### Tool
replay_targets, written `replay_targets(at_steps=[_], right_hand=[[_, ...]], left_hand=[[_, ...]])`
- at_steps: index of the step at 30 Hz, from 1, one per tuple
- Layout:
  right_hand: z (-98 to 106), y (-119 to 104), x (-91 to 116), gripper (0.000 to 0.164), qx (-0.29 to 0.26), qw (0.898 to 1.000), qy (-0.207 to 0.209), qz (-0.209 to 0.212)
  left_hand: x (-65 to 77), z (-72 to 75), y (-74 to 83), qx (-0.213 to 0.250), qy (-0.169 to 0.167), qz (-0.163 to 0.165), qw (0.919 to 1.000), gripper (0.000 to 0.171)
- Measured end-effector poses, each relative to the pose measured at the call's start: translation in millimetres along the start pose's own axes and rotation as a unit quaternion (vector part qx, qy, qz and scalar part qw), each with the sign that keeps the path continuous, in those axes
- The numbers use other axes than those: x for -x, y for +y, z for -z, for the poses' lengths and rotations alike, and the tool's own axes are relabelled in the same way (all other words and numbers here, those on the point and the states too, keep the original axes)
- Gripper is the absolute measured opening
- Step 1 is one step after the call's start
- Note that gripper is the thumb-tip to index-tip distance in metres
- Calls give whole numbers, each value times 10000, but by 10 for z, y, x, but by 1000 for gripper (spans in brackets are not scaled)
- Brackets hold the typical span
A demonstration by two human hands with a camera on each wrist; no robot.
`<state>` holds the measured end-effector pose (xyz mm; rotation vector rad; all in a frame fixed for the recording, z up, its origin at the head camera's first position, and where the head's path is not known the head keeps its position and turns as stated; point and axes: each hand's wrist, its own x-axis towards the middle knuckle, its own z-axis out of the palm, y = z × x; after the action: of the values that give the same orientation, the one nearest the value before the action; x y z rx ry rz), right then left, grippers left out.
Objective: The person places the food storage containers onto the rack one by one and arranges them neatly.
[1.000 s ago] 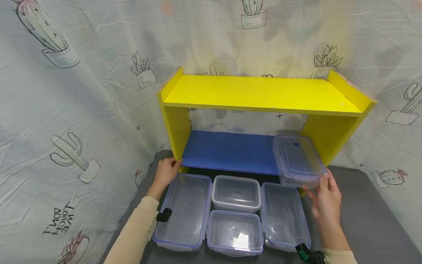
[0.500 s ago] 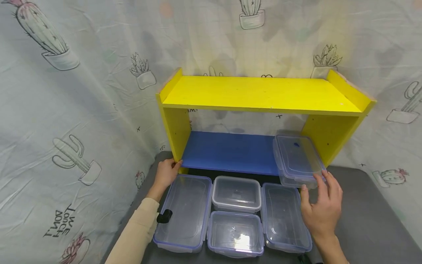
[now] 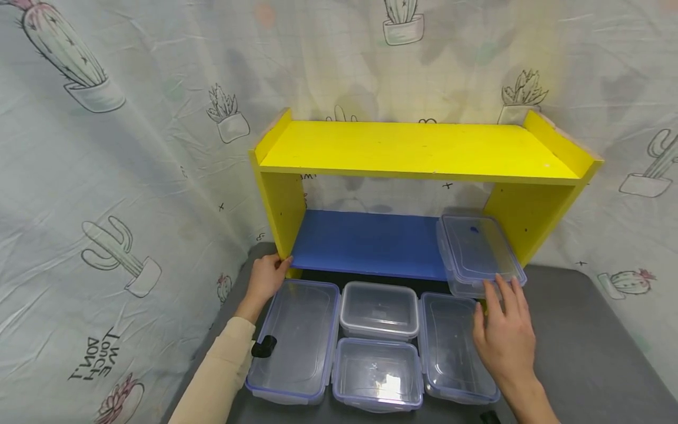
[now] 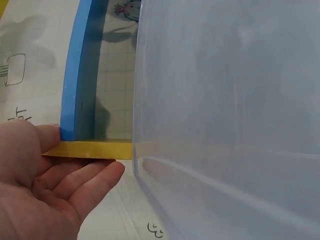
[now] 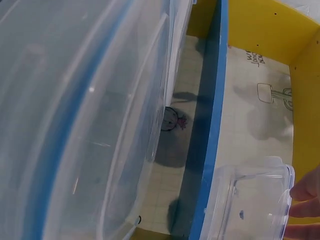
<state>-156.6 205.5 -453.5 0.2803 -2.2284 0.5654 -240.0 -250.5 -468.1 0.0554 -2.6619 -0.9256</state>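
Note:
A small yellow and blue shelf [image 3: 365, 241] stands at the back in the head view. My left hand [image 3: 266, 275] pinches its left yellow side panel [image 4: 95, 149], thumb on one face and fingers on the other. On the right end of the blue board lies a clear lidded food container [image 3: 479, 247], its front overhanging the board's edge. My right hand [image 3: 505, 338] rests its extended fingertips on the front edge of that container's lid. In the right wrist view only some fingers [image 5: 306, 207] show, right at the container's edge.
In front of the shelf on the dark grey table [image 3: 577, 335] stand a large left container [image 3: 296, 341], two smaller middle ones [image 3: 379, 309] and a tall right one [image 3: 458, 347]. A cactus-print cloth [image 3: 159, 147] hangs behind and to the left.
My right hand has let go of the container's right front corner and shifted left, laying its fingertips along the front edge. The left hand stays on the side panel.

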Motion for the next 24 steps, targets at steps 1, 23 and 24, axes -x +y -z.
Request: replay_targets(at_steps=[1,23,24], right_hand=[[-8,0,-5,41,19,10000,-6,4],[-139,-41,-132,52,334,9991,-237,-63],[-144,-41,-138,52,333,9991,-261,-77]], left_hand=[[1,2,-2,-3,10,0,10000,27],[-8,7,17,-37,-136,144,9998,32],[-8,10,19,-36,-132,133,9998,32]])
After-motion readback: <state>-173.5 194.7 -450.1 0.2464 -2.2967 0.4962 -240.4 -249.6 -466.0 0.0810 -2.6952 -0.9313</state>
